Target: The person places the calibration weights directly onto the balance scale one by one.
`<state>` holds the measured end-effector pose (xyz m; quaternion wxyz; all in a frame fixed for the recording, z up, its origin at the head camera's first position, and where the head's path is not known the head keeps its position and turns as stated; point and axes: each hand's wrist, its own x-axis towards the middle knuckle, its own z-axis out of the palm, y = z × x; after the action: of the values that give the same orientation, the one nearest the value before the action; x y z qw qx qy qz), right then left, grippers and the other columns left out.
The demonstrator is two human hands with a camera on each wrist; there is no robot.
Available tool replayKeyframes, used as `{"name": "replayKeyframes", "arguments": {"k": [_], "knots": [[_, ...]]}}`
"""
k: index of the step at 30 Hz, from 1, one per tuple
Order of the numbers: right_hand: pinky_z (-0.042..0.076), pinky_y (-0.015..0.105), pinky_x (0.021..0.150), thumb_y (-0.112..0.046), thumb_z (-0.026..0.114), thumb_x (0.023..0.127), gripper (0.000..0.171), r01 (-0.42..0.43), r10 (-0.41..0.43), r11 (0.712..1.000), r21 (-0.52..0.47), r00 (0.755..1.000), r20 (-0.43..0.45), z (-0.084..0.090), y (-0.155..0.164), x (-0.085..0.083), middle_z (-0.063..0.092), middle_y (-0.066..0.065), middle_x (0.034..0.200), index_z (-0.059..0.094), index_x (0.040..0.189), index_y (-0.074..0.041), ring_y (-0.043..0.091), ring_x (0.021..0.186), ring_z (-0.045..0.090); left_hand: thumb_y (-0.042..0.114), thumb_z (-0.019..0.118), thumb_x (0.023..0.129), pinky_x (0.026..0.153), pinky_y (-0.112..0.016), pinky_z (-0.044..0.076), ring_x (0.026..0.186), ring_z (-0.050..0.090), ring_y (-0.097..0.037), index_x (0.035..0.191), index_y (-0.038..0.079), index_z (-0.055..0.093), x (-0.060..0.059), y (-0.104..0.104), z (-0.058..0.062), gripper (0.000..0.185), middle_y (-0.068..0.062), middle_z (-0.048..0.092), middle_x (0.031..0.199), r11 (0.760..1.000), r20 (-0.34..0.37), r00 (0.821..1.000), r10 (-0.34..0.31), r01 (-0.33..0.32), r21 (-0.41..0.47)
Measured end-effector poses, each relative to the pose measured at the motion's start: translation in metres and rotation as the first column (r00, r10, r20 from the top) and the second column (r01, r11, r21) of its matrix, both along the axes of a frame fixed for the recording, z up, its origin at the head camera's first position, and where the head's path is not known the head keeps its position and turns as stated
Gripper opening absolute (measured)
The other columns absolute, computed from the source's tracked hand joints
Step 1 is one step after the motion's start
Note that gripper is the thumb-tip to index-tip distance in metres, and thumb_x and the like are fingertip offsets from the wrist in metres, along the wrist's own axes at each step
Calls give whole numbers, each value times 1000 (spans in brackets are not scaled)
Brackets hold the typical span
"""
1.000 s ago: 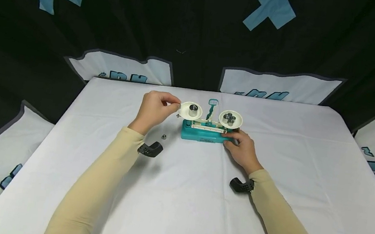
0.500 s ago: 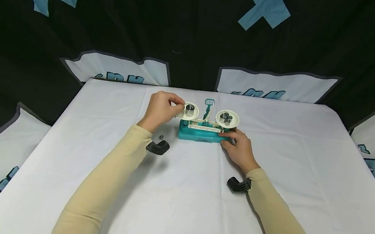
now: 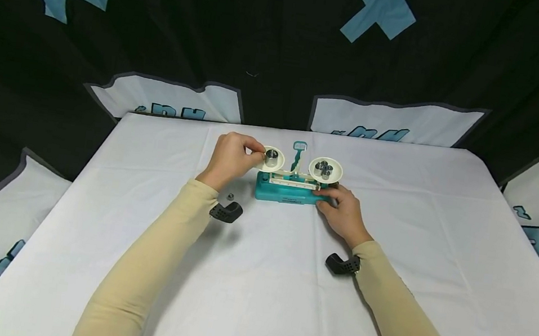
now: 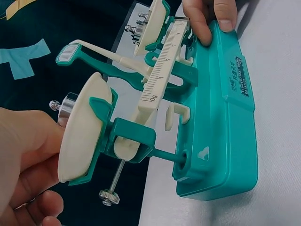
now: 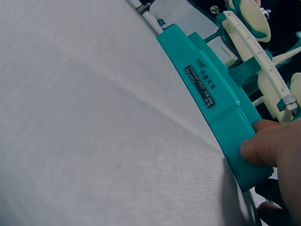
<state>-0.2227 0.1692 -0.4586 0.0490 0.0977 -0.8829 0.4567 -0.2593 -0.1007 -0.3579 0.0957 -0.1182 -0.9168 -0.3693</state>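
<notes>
A teal balance scale (image 3: 286,194) stands on the white-covered table. My left hand (image 3: 232,158) is at its left pan (image 3: 278,167), thumb and index finger drawn together at the rim, close beside a large metal weight (image 3: 271,159). In the left wrist view that pan (image 4: 83,134) hides the fingertips, so I cannot tell whether they pinch anything. The right pan (image 3: 336,175) carries several smaller metal weights (image 3: 324,168). My right hand (image 3: 345,215) grips the right end of the base, its thumb against the front face in the right wrist view.
One small metal weight (image 3: 231,197) lies on the table, left of the scale. A black wrist camera (image 3: 226,213) sits on each sleeve. Past the table's far edge hangs a dark curtain (image 3: 191,27) with blue tape.
My left hand has moved right, from beside the left pan to its rim, and then stays there. My right hand keeps its grip on the base. The head view has shifted slightly.
</notes>
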Motion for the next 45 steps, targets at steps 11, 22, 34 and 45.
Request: {"name": "replayKeyframes", "arguments": {"k": [11, 22, 34, 45], "knots": [[31, 59, 122, -5, 68, 92, 23, 3, -3, 1000, 15, 1000, 5, 2, -1, 1, 58, 26, 144, 75, 114, -1, 46, 146, 42, 11, 70, 91, 64, -27, 40, 78, 55, -22, 101, 5, 81, 1, 0, 3, 17, -10, 79, 104, 1000, 1, 1000, 10, -10, -7], [33, 59, 121, -4, 69, 92, 24, 5, -5, 1000, 15, 1000, 4, -1, -2, 0, 60, 24, 142, 75, 115, -3, 45, 144, 45, 11, 68, 90, 60, -27, 39, 70, 55, -22, 102, 5, 81, 7, -10, 5, 18, -11, 80, 98, 996, -86, 995, 57, -51, 67], [32, 60, 121, -6, 68, 93, 25, -1, 1, 1000, 27, 1000, 0, 1, 0, 1, 58, 25, 143, 75, 116, -2, 46, 145, 42, 13, 69, 90, 69, -30, 40, 77, 55, -25, 106, 4, 79, 19, -48, 6, 20, -14, 78, 102, 990, -69, 990, 121, -115, 76], [32, 60, 121, -5, 67, 93, 26, -1, 0, 999, 40, 1000, 9, 3, -1, 2, 56, 26, 146, 74, 118, -2, 47, 146, 41, 13, 68, 91, 65, -30, 37, 78, 48, -20, 108, 6, 78, 33, -96, 3, 21, -14, 77, 104, 976, -50, 978, 205, -200, 89]]}}
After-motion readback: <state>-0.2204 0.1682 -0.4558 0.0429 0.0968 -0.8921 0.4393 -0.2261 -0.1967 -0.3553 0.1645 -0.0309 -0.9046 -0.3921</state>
